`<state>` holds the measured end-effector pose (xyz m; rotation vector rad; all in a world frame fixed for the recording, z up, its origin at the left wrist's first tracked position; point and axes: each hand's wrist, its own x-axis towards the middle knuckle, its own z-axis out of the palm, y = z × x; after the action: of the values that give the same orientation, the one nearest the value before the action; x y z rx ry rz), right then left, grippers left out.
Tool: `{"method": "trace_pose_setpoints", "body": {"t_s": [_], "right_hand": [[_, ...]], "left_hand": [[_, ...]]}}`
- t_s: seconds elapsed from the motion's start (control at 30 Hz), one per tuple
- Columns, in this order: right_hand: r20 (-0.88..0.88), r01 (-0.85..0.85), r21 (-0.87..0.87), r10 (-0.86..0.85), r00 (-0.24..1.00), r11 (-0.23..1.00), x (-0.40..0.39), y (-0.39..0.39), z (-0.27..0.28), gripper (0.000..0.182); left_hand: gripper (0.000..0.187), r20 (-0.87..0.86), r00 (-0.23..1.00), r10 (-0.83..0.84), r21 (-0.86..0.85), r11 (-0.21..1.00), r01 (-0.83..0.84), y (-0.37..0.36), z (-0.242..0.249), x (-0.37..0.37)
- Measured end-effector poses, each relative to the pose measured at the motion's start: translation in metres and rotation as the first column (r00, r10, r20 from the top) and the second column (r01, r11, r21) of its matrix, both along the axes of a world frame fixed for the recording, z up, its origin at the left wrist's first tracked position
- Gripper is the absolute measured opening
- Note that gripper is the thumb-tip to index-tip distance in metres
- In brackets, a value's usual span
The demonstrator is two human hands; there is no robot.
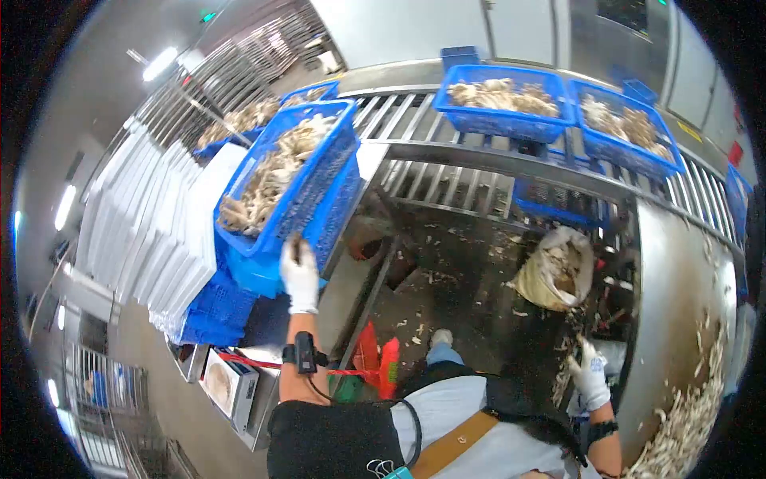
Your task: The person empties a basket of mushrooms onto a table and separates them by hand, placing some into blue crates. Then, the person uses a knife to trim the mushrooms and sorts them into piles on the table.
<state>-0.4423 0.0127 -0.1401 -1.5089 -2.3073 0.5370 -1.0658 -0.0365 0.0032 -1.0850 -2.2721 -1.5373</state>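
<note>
My left hand (301, 275), in a white glove with dark fingertips, reaches up to the near side of a blue plastic crate (349, 120). Its fingers are stretched out and overlap the crate's lower wall in this view. Pale mushrooms (279, 176) fill that crate, which rests on another blue crate. Low on the right, my right hand (590, 375) wears a white glove too, its fingers apart and nothing visible in them. It hangs beside the metal table, below an open sack (556, 267) of scraps.
Blue crates of mushrooms (504, 76) (622, 120) sit on a roller conveyor (399, 112). White foam boxes (152, 231) are stacked at left, near a weighing scale (229, 387). Mushroom scraps (686, 423) litter the steel table and the dark floor.
</note>
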Motion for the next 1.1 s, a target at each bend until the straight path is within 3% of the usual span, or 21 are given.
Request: {"method": "trace_pose_setpoints", "body": {"t_s": [0.03,0.07,0.13,0.27,0.3,0.33,0.43,0.47,0.5,0.53,0.57,0.7,0.73,0.8,0.83,0.87,0.93,0.97,1.0,1.07,1.1], "right_hand": [[-0.035,-0.054,0.008,0.054,0.998,0.999,-0.042,0.032,0.011,0.051],[-0.070,-0.100,0.024,0.102,0.992,0.995,-0.085,0.064,0.023,0.050],[-0.067,-0.225,0.039,0.228,0.971,0.973,-0.177,0.117,0.044,0.048],[-0.180,-0.521,0.011,0.514,0.839,0.854,-0.350,0.194,0.113,0.050],[-0.181,-0.576,0.054,0.576,0.797,0.815,-0.387,0.221,0.116,0.050],[-0.171,-0.579,0.099,0.587,0.792,0.810,-0.424,0.240,0.139,0.048],[-0.360,-0.490,0.354,0.600,0.715,0.796,-0.532,0.310,0.176,0.043],[-0.108,-0.497,0.613,0.689,0.717,0.614,-0.565,0.353,0.165,0.039],[-0.482,-0.446,0.241,0.505,0.716,0.862,-0.604,0.365,0.190,0.036],[-0.515,-0.461,0.272,0.532,0.672,0.845,-0.636,0.390,0.187,0.038],[-0.623,-0.380,-0.073,0.255,0.739,0.922,-0.668,0.399,0.206,0.047],[-0.773,-0.448,-0.125,0.196,0.603,0.885,-0.777,0.468,0.169,0.068],[-0.763,-0.422,-0.283,0.065,0.643,0.861,-0.790,0.477,0.172,0.060],[-0.533,-0.412,-0.308,0.203,0.821,0.857,-0.800,0.515,0.166,0.046],[-0.276,-0.508,0.053,0.502,0.820,0.860,-0.797,0.532,0.155,0.034],[0.047,-0.539,0.437,0.581,0.813,0.720,-0.795,0.549,0.144,0.025],[0.336,-0.588,0.727,0.563,0.755,0.355,-0.771,0.555,0.146,0.023],[-0.093,-0.666,0.359,0.736,0.671,0.653,-0.740,0.510,0.191,0.023],[-0.586,-0.653,-0.042,0.511,0.629,0.756,-0.707,0.460,0.241,0.023],[-0.752,-0.607,-0.518,0.018,0.659,0.602,-0.660,0.443,0.274,0.025],[-0.594,-0.638,-0.319,0.377,0.711,0.701,-0.639,0.449,0.276,0.025]], "left_hand": [[0.035,0.093,0.996,-0.011,0.142,0.990,-0.003,-0.006,0.024,-0.028],[0.039,-0.129,0.979,0.157,0.056,0.987,-0.150,-0.012,0.032,-0.079],[0.052,0.023,0.962,0.272,0.163,0.948,-0.272,-0.024,0.016,-0.188],[0.071,0.220,0.856,0.467,-0.121,0.884,-0.451,-0.049,-0.006,-0.304],[0.065,0.551,0.800,0.237,0.046,0.949,-0.313,-0.048,-0.004,-0.311],[0.056,0.663,0.738,0.124,0.058,0.975,-0.217,-0.048,0.004,-0.310],[0.041,0.737,0.675,0.038,0.138,0.969,-0.205,-0.043,-0.017,-0.340],[0.038,0.746,0.666,-0.030,0.189,0.967,-0.168,-0.042,-0.016,-0.343],[0.034,0.738,0.675,0.006,0.176,0.964,-0.201,-0.040,-0.017,-0.343],[0.034,0.749,0.659,0.064,0.137,0.959,-0.250,-0.038,-0.011,-0.338],[0.036,0.741,0.671,0.028,0.138,0.971,-0.194,-0.038,-0.002,-0.331],[0.040,0.726,0.684,0.077,0.159,0.948,-0.276,-0.031,0.010,-0.325],[0.040,0.731,0.671,0.123,0.138,0.937,-0.321,-0.031,0.008,-0.327],[0.038,0.726,0.669,0.158,0.115,0.931,-0.345,-0.031,0.004,-0.330],[0.038,0.712,0.685,0.155,0.110,0.939,-0.326,-0.036,0.000,-0.332],[0.037,0.702,0.696,0.152,0.097,0.947,-0.305,-0.038,-0.006,-0.330],[0.035,0.646,0.718,0.259,-0.016,0.945,-0.327,-0.037,0.019,-0.306],[0.034,0.687,0.702,0.188,0.035,0.956,-0.291,-0.048,0.016,-0.309],[0.034,0.719,0.686,0.109,0.097,0.962,-0.254,-0.055,0.013,-0.314],[0.038,0.719,0.691,0.083,0.060,0.982,-0.180,-0.065,0.019,-0.316],[0.038,0.691,0.719,0.073,0.047,0.988,-0.146,-0.061,0.021,-0.310]]}}
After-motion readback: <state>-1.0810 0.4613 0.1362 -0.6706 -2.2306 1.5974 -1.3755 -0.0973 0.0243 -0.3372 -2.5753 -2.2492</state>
